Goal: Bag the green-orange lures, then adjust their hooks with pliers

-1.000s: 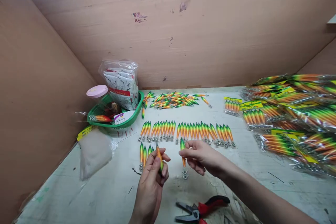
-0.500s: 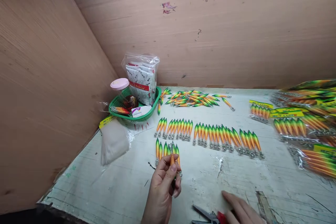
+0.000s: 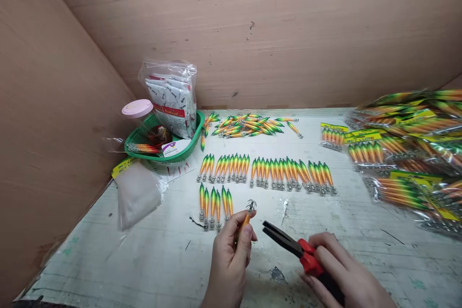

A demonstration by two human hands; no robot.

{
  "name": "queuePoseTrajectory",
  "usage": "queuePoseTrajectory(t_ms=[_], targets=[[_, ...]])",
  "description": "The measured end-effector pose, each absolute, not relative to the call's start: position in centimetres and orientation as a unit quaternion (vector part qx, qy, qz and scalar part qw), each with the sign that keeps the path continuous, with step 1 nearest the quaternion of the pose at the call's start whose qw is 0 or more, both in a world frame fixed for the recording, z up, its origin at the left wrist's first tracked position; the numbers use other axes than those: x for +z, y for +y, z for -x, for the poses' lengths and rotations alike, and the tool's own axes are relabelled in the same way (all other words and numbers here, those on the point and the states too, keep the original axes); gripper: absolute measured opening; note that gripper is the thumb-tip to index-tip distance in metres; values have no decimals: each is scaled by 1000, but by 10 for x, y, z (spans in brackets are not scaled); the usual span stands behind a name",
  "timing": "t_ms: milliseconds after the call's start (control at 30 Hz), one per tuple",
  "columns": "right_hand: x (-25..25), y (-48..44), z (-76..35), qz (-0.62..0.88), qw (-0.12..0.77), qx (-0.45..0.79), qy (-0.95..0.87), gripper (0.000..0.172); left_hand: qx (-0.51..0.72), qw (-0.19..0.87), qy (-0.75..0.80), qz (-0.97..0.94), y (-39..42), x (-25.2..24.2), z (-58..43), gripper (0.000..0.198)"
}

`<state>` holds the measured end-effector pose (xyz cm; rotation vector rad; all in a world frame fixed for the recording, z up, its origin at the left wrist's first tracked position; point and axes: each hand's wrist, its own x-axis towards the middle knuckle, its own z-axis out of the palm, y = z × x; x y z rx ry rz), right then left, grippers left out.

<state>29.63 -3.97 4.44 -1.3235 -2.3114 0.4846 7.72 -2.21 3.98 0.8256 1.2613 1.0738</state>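
My left hand [image 3: 231, 255] is closed round an orange-green squid lure [image 3: 246, 216], hook end pointing up and away. My right hand [image 3: 339, 272] grips red-handled pliers [image 3: 294, 248], jaws slightly apart and aimed left at the lure's hooks, a short gap away. Just beyond my left hand lies a short row of lures [image 3: 214, 202]. Behind it a long row of lures [image 3: 265, 171] is laid side by side on the white table [image 3: 151, 260]. A loose heap of lures [image 3: 249, 125] sits at the back.
A green basket [image 3: 187, 149] with a bag of packets [image 3: 173, 98] and a pink-lidded jar [image 3: 137, 108] stands at the back left. Empty clear bags [image 3: 137, 195] lie before it. Bagged lures [image 3: 407, 154] are piled on the right. Plywood walls close the left and back.
My right hand put its lure down into the short row, dropped to the pliers and lifted them toward the lure. My left hand turned its lure hook end up.
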Motion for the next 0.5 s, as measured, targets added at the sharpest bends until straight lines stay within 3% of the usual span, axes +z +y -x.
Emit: queuePoseTrajectory(t_ms=[267,500], targets=[[53,-30,-290,455,202,173,-849,5,476,467,587,-460,-30,47,-88,34],[59,-27,-289,443,223,150,-855,7,497,435,579,-478,-31,48,-91,28]])
